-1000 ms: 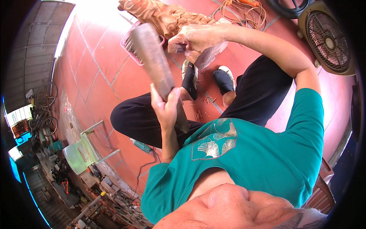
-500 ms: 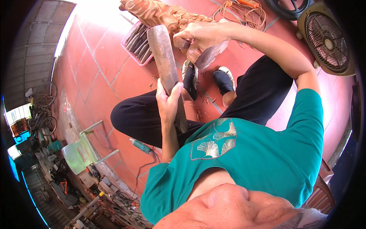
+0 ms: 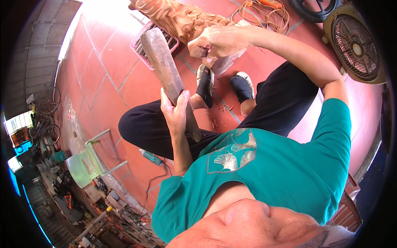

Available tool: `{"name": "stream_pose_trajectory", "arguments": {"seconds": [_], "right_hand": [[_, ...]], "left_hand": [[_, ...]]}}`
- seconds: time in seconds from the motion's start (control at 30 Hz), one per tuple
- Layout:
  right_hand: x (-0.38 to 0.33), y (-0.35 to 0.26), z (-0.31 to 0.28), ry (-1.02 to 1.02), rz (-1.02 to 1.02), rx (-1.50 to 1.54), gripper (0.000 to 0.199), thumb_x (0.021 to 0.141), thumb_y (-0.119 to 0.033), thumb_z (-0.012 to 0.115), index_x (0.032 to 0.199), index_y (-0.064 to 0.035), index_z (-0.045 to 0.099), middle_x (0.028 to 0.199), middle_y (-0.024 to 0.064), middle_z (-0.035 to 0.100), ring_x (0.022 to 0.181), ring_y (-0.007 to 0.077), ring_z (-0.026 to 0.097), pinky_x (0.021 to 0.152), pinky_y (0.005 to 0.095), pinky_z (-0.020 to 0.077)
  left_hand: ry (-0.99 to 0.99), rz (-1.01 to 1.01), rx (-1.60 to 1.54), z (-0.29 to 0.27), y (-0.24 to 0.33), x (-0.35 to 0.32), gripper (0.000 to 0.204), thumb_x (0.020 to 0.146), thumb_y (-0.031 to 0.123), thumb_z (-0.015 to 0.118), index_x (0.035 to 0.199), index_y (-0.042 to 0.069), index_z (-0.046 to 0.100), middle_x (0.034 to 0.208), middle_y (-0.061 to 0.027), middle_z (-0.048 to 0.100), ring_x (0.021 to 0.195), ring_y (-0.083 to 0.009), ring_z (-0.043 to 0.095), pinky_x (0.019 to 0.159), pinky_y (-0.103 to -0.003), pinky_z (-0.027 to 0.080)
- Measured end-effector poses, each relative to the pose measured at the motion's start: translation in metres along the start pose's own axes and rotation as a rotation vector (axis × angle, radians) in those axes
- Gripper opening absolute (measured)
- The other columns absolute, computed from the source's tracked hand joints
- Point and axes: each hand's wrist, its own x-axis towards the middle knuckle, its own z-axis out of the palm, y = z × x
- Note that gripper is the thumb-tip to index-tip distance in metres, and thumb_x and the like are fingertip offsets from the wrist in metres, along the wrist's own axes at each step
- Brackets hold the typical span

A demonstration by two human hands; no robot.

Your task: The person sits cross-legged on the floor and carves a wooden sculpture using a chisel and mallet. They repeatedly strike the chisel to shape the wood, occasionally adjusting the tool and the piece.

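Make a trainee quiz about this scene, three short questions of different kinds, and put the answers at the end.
1. Which of the person's hands grips the long brown bar?
2. True or false: the fan is on the right side of the picture.
3. What colour is the shirt? a) red b) white c) teal-green

Key: 1. The left hand. 2. True. 3. c.
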Motion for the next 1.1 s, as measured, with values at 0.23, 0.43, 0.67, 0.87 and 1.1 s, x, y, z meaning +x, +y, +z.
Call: {"name": "stream_pose_trajectory", "arguments": {"seconds": [0.23,0.43,0.67,0.87,1.1], "right_hand": [[0.002,0.006,0.003,-0.040,0.071,-0.023,0.028,0.073,-0.005,0.075,0.092,-0.0035,0.054,0.074,0.0082,0.054,0.073,0.0284,0.056,0.068,0.0425,0.0428],[0.005,0.002,0.003,-0.020,0.024,0.003,0.028,0.074,-0.004,0.075,0.095,-0.0037,0.057,0.077,0.0095,0.058,0.074,0.0300,0.059,0.068,0.0436,0.0439],[0.011,0.017,0.012,-0.056,0.115,-0.075,0.031,0.074,-0.001,0.075,0.101,-0.0031,0.061,0.079,0.0108,0.062,0.076,0.0324,0.062,0.070,0.0433,0.0467],[0.009,0.007,0.010,-0.029,0.030,0.002,0.032,0.075,0.000,0.074,0.104,-0.0024,0.060,0.082,0.0108,0.062,0.080,0.0304,0.062,0.072,0.0420,0.0467],[0.009,0.014,0.006,-0.102,0.134,-0.032,0.046,0.074,-0.004,0.075,0.119,-0.0085,0.065,0.095,0.0119,0.071,0.088,0.0282,0.069,0.078,0.0423,0.0517]], "left_hand": [[-0.001,0.026,-0.033,0.001,0.003,-0.002,0.025,0.093,0.009,0.063,0.113,0.000,0.050,0.079,-0.0039,0.055,0.057,-0.0095,0.053,0.052,-0.024,0.044],[0.053,0.171,-0.134,0.011,0.019,-0.010,0.044,0.096,0.012,0.057,0.134,-0.005,0.043,0.072,-0.0088,0.056,0.050,-0.0136,0.052,0.045,-0.026,0.044],[-0.101,0.182,0.331,0.021,0.010,-0.005,0.027,0.092,0.010,0.064,0.115,0.001,0.051,0.085,-0.0037,0.056,0.066,-0.0095,0.055,0.059,-0.026,0.047],[-0.014,0.085,-0.026,0.016,0.017,-0.015,0.038,0.094,0.011,0.061,0.127,-0.001,0.050,0.081,-0.0058,0.058,0.062,-0.0106,0.055,0.054,-0.027,0.048],[0.120,0.330,-0.080,0.035,0.016,-0.019,0.044,0.095,0.007,0.057,0.135,-0.004,0.041,0.080,-0.0096,0.058,0.056,-0.0145,0.056,0.053,-0.028,0.050]]}}
